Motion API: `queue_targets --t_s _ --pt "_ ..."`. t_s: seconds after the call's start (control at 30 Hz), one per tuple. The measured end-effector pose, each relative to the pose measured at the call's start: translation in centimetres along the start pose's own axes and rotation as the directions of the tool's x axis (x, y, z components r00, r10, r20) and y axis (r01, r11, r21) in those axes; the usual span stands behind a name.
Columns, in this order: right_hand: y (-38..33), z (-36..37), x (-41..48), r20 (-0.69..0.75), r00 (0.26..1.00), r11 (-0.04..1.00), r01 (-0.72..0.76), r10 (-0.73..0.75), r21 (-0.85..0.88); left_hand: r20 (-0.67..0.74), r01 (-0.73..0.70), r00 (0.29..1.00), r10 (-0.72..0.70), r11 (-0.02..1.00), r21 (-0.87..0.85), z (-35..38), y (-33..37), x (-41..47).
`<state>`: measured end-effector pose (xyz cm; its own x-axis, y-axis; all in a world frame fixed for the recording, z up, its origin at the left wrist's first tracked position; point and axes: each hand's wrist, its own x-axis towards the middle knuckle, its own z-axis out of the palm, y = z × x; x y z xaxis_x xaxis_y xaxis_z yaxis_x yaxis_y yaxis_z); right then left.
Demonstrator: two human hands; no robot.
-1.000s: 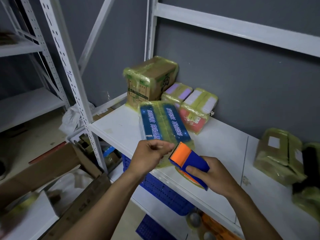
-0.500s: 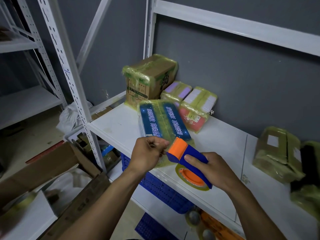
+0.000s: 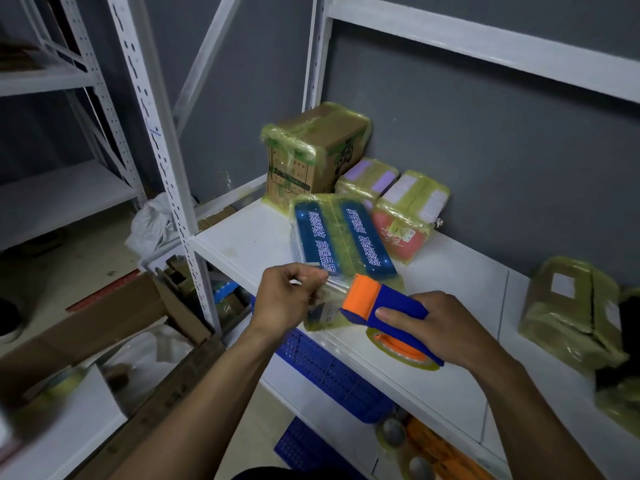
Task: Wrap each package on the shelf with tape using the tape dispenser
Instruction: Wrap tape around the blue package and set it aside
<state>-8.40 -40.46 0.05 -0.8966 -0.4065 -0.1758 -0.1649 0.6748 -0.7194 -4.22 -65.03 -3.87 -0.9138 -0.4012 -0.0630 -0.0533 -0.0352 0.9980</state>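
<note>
1. Gripping the tape dispenser [image 3: 384, 306], the right hand [image 3: 443, 327] curls round its blue body above the front edge of the shelf [image 3: 242, 244], with the orange mouth facing left.
2. Just to its left, the left hand [image 3: 287, 299] pinches the free end of the tape strip [image 3: 330, 292], which stretches between hand and dispenser.
3. Directly beyond both hands the blue package [image 3: 343, 237] lies flat on the shelf, its long axis running near to far. The strip crosses its near end, and the left hand appears nearer its corner.
4. Farther back stand a taped cardboard box [image 3: 311, 147] and a wrapped pink pack [image 3: 405, 233].

Dim, flat light (blurred, bowed edges)
</note>
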Motion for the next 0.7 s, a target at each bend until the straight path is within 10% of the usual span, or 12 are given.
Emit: queue_targets --t_s 0.7 --pt "-4.7 1.7 2.1 -0.108 0.994 0.858 -0.067 0.014 -0.508 -0.197 0.067 0.975 -0.108 0.977 -0.203 -4.1 -6.6 0.3"
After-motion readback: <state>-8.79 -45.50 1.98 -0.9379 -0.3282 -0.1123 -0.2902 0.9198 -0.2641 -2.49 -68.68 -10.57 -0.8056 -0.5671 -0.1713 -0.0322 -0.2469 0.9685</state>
